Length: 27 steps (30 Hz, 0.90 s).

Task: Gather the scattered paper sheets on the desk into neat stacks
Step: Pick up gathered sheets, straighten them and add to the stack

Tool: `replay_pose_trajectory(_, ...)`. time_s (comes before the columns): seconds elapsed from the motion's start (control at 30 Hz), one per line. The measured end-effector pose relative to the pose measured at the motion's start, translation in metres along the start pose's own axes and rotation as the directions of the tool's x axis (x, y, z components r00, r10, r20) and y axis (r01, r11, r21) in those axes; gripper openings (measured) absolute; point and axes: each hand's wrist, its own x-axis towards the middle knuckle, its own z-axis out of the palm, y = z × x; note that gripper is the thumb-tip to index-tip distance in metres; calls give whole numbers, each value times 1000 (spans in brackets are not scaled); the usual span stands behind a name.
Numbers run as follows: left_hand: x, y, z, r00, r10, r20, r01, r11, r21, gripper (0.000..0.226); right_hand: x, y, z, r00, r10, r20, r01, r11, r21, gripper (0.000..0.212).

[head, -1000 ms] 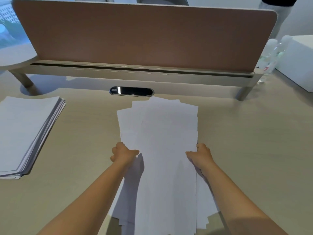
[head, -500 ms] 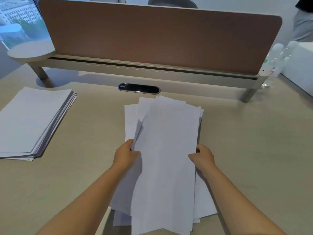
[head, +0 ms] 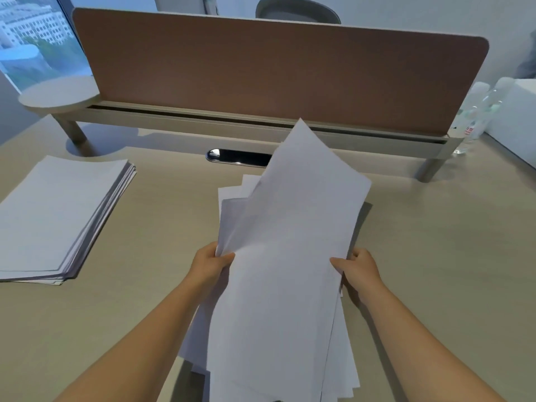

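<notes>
A loose bundle of white paper sheets is raised off the desk in front of me, tilted, its far corner pointing up toward the divider. My left hand grips the bundle's left edge, thumb on top. My right hand grips its right edge the same way. The sheets are uneven, with corners fanning out at the far left and at the near end. A squared stack of paper lies flat on the desk at the left.
A brown divider panel on a raised shelf runs across the back of the desk. A black cable port sits below it. Clear plastic bottles and a white box stand at the far right.
The sheets lay flat on the desk under both hands a second ago. Both hands have since gripped the edges and lifted the bundle, tilting its far end upward.
</notes>
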Motion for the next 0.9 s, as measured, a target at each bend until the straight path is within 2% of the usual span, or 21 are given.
replay_pose_trajectory(0.1,-2,13,-9,1000,10,17,-8,996,-84,20,-7,-18,5,998,-42,54,35,990,138,30)
replay_pose_trajectory(0.2,-8,35,-14,998,65,-9,-66,993,-97,25,-15,-43,7,993,-93,75,72,966,249,28)
replay_pose_trajectory(0.37,-18,77,-27,984,150,-96,-160,981,-109,22,-34,-89,7,971,-238,13,224,930,292,26)
replay_pose_trajectory(0.57,-38,128,-41,958,254,-133,-271,954,-129,19,-66,-138,2,936,-344,-67,347,881,323,19)
replay_pose_trajectory(0.67,-50,147,-47,937,311,-155,-331,936,-120,19,-86,-159,-3,912,-401,-84,404,848,343,27)
replay_pose_trajectory(0.77,-59,155,-50,926,344,-155,-366,920,-144,29,-98,-168,-7,906,-416,-76,414,836,361,32)
replay_pose_trajectory(0.9,-60,142,-51,936,337,-106,-351,919,-177,39,-97,-159,-8,910,-413,-31,397,847,354,40)
